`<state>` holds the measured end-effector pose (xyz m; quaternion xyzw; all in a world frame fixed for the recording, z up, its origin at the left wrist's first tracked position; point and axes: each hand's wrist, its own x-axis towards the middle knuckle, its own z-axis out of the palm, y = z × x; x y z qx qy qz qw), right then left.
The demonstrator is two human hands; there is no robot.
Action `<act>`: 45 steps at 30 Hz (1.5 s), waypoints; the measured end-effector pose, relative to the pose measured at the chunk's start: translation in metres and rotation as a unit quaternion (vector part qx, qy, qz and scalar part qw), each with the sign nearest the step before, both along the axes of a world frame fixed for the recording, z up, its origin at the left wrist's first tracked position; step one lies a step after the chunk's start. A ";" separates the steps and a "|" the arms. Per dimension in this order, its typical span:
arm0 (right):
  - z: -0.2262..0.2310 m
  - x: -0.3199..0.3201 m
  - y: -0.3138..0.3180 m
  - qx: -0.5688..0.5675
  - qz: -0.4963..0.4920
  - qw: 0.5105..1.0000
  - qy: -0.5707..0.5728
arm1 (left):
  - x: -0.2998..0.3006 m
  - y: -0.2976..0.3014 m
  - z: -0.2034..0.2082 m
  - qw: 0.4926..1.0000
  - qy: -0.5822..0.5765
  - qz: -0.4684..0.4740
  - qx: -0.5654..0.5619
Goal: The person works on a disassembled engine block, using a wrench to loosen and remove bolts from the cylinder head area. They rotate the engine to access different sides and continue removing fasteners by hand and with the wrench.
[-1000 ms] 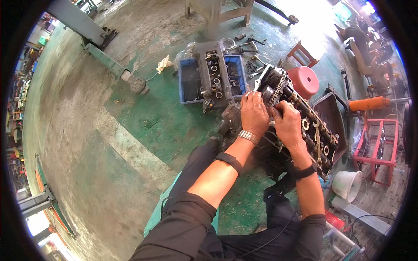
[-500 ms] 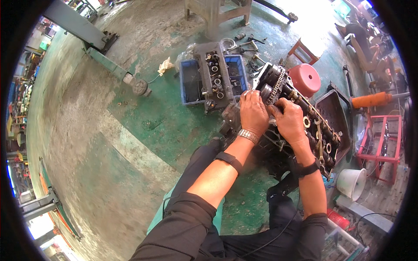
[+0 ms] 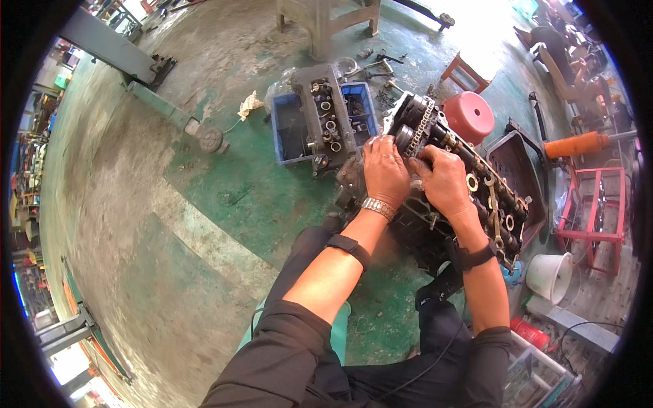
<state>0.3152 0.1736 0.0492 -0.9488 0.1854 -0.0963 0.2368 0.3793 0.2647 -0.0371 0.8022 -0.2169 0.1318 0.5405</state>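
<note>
Black, grimy metal forms the engine [image 3: 486, 217] lying beneath the grip and stretching off to its right. Left hand [image 3: 388, 170] and right hand [image 3: 442, 180] sit close together beside its chain [image 3: 425, 126], fingers bent; the fingertips are hidden, so I cannot tell how wide either grip is or whether it holds a part. The right forearm covers some of the engine's near side. Left of the grip, a dark cover [image 3: 328, 115] lies across a blue crate [image 3: 275, 132], hiding its middle; the crate's contents are hard to make out. Right of the grip, the engine partly hides a dark tray [image 3: 517, 160]. Worn green floor [image 3: 231, 197] spreads left of the hands into bare grey; beyond them stands a red stool [image 3: 468, 115]. Far left, cluttered shelves [image 3: 30, 177] blur into the black rim.
</note>
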 end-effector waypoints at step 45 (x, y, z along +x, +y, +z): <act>-0.010 0.004 -0.005 0.026 0.031 0.998 0.040 | 0.008 0.006 -0.011 0.996 -0.022 0.011 0.081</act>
